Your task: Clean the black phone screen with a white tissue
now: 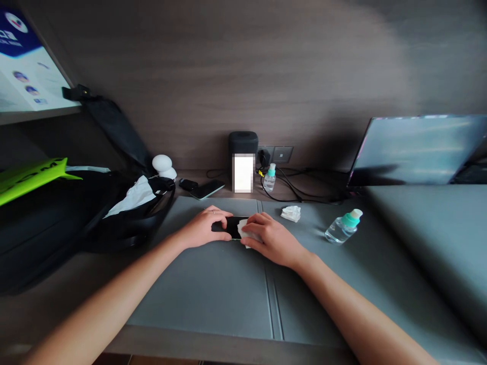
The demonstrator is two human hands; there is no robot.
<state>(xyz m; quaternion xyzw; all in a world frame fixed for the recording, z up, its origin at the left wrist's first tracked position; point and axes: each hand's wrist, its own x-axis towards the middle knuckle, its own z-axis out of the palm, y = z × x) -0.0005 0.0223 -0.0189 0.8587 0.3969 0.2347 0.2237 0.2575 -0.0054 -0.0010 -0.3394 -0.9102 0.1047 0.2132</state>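
A dark smartphone (233, 228) lies flat on the grey desk mat (205, 289), its screen facing up. My left hand (211, 226) grips its left end, with the thumb on the near edge and fingers on the far edge. Over the right end, my right hand (268, 235) presses a white tissue (242, 228) against the screen, fingers closed on it. Part of the tissue and the phone's right end are hidden under that hand. A crumpled tissue (291, 213) and a clear spray bottle (341, 227) with a teal collar rest on the mat to the right.
At the back stand a black speaker (243, 139), a smaller spray bottle (270, 178) and cables (291, 187). Another phone (208, 189) lies by a white rounded object (163, 165). A black bag (76, 218) fills the left; a monitor (414, 152) stands at right.
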